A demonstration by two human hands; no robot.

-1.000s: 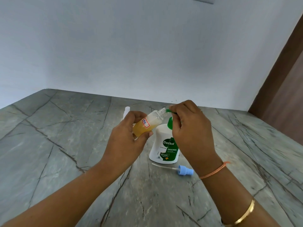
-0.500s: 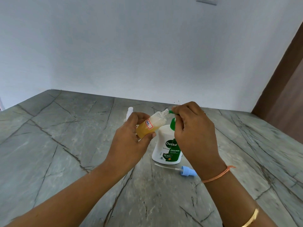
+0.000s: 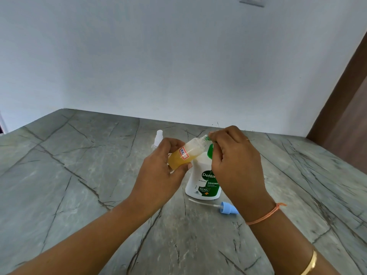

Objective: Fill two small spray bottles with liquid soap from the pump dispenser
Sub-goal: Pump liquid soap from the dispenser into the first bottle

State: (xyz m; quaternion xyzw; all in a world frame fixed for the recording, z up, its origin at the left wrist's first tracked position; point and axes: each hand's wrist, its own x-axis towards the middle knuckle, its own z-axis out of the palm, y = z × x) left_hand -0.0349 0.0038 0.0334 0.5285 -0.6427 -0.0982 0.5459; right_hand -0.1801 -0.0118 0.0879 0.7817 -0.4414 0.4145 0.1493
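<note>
Spray bottle (image 3: 186,153) held tilted above desk (image 3: 79,175), mouth pointing up-right, meeting green spout of pump dispenser (image 3: 200,181); amber liquid fills lower part. Left hand (image 3: 160,171) grip clamped round bottle body. Right hand (image 3: 236,165) grip curled over dispenser's pump head. Dispenser upright on desk. Blue spray cap (image 3: 227,209) with tube lies just in front. Second bottle (image 3: 158,136) stands behind left hand, partly hidden.

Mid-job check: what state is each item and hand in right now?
held spray bottle: uncapped, tilted, partly full of amber liquid
pump dispenser: upright on table
blue spray cap: off, lying on table
second spray bottle: upright, capped
left hand: grips held spray bottle
right hand: curled over pump head
</note>
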